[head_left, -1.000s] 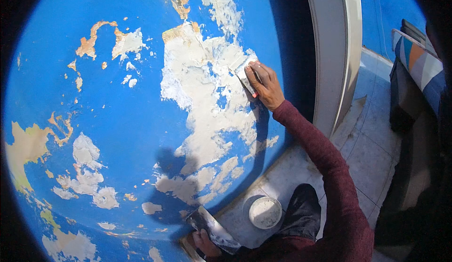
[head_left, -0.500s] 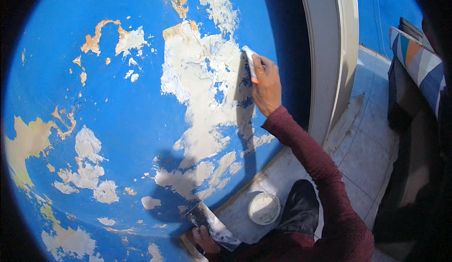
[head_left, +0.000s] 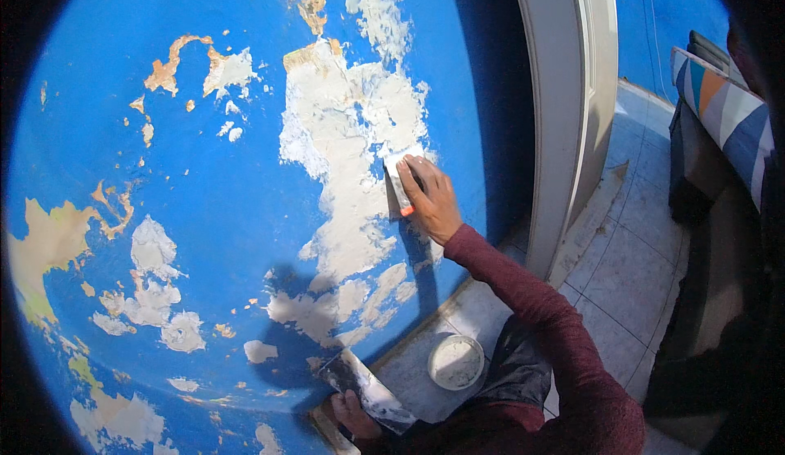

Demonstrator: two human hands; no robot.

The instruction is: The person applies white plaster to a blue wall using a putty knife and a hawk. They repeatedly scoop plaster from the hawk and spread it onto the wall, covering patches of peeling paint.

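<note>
The right hand (head_left: pixel 433 203) covers part of the scraper (head_left: pixel 396 174). The left hand (head_left: pixel 353 414) hides how the wide blade (head_left: pixel 375 390) is gripped. Right of both hands, a sleeve (head_left: pixel 531 291) hides part of the dark trouser leg (head_left: pixel 517 363); farther right, the dark rim cuts off a patterned panel (head_left: pixel 726 105). Up beyond the hands, the upper edge crops the pale frame (head_left: pixel 570 112).

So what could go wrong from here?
Tub: the round tub appears close to the dark-trousered leg; a shift in stance might knock it.
Finish: the right hand has the small scraper at the ragged pale patch; uneven pressure could leave ridges.
Wide blade: the left hand holds the smeared wide blade low near the blue wall; its corner could scrape it.
</note>
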